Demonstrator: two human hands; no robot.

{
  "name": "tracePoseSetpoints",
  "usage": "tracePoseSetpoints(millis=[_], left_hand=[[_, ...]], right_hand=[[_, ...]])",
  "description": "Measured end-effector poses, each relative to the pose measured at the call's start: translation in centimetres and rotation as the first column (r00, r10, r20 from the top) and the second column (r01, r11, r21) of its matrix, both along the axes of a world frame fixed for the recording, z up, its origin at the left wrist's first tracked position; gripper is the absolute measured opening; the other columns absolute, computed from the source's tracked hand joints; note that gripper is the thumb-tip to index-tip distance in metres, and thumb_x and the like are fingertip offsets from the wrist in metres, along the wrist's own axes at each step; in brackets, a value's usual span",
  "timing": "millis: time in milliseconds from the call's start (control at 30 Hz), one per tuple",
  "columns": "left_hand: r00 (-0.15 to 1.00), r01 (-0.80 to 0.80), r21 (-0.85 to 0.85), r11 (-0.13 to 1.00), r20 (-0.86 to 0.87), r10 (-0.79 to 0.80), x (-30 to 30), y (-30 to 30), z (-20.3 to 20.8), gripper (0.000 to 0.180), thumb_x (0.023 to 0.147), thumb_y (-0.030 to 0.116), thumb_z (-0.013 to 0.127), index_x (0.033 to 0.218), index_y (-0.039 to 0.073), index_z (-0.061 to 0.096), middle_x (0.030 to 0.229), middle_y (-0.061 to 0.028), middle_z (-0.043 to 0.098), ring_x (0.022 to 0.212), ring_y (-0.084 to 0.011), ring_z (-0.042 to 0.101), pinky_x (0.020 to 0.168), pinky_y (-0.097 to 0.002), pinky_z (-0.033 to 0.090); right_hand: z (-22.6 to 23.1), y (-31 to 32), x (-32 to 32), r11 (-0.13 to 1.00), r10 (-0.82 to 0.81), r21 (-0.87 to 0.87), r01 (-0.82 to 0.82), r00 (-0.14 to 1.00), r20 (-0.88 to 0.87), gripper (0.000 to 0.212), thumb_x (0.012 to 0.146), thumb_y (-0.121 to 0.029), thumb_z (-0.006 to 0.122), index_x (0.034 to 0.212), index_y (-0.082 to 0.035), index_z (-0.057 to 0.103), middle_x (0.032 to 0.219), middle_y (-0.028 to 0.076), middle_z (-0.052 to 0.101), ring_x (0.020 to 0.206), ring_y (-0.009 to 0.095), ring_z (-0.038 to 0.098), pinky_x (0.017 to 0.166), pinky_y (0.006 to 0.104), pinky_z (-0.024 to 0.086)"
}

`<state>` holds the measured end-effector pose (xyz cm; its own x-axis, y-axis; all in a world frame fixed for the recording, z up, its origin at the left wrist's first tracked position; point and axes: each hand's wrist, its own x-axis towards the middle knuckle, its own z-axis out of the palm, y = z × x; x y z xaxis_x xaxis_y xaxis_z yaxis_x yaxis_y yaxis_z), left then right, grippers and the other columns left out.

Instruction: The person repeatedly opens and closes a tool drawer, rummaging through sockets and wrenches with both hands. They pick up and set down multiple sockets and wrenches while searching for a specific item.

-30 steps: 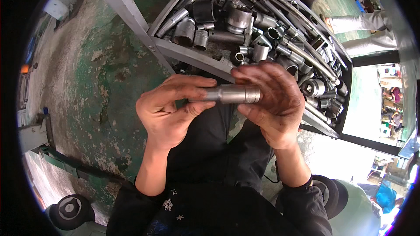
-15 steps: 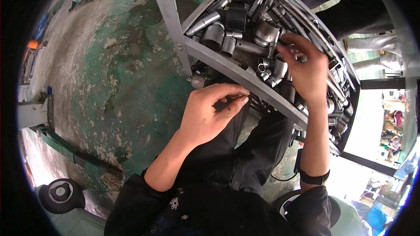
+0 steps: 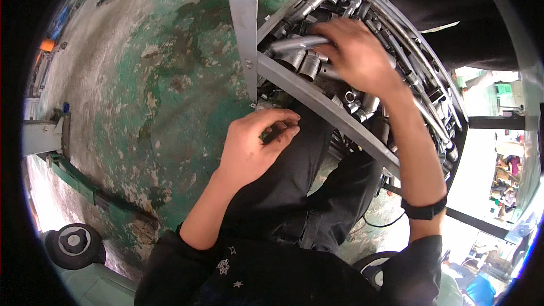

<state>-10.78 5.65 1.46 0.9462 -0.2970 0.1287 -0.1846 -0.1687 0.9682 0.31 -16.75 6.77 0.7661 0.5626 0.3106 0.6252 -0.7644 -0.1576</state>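
Observation:
Over the far left part of a metal drawer tray (image 3: 317,89), my right hand (image 3: 360,54) is closed on one end of a long silver metal cylinder (image 3: 300,43), socket-like in shape. The cylinder is blurred by motion and lies slantwise above other sockets. Steel sockets (image 3: 310,67) of several sizes lie loose beneath and beside the hand, which hides part of them. My left hand (image 3: 252,141) hovers above my lap, left of the tray's near edge. Its thumb and fingers are curled into a pinch; what is between them, if anything, is too small to make out.
A grey upright post (image 3: 242,17) rises at the tray's left corner. Long bars (image 3: 416,73) lie along the tray's right side. Beyond it are a person's dark-clothed legs (image 3: 453,17). A green-painted, worn floor (image 3: 170,90) spreads to the left, with a wheel (image 3: 75,245) at lower left.
My right hand has moved left and away from me across the tray and has taken hold of the cylinder. My left hand has shifted slightly left, away from the tray edge.

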Motion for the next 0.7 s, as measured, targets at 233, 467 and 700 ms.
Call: tracePoseSetpoints(millis=[233,467,700], left_hand=[[0.992,-0.01,0.05,0.999,0.125,0.004,1.0,-0.3,-1.0,0.021,0.081,0.003,0.074,0.102,0.002,0.069,0.097,-0.0103,0.072,0.081,-0.0183,0.069,0.071,-0.0293,0.053],[0.936,0.092,0.128,0.988,0.329,-0.129,0.2,-3.5,-0.5,0.022,0.076,0.006,0.077,0.098,0.005,0.07,0.097,-0.0109,0.071,0.08,-0.0258,0.069,0.072,-0.0343,0.055],[0.932,0.174,0.194,0.965,0.285,-0.225,-2.8,-3.9,-0.9,0.021,0.077,0.012,0.077,0.096,0.007,0.069,0.094,-0.007,0.071,0.081,-0.0252,0.069,0.072,-0.0354,0.056]], right_hand=[[6.8,-6.5,-4.5,0.972,-0.232,-0.116,0.203,0.89,-0.391,0.033,0.076,0.019,0.053,0.102,0.002,0.064,0.113,0.012,0.064,0.11,0.026,0.064,0.101,0.0395,0.051],[0.5,2.8,-0.1,0.997,-0.052,-0.053,0.048,0.996,-0.075,0.054,0.074,-0.031,0.078,0.12,-0.007,0.065,0.118,0.015,0.065,0.116,0.033,0.056,0.105,0.0441,0.039],[0.6,3.3,1.4,0.981,-0.076,-0.186,0.057,0.992,-0.098,0.053,0.068,-0.031,0.075,0.114,-0.006,0.066,0.11,0.014,0.068,0.114,0.03,0.057,0.105,0.0446,0.041]])
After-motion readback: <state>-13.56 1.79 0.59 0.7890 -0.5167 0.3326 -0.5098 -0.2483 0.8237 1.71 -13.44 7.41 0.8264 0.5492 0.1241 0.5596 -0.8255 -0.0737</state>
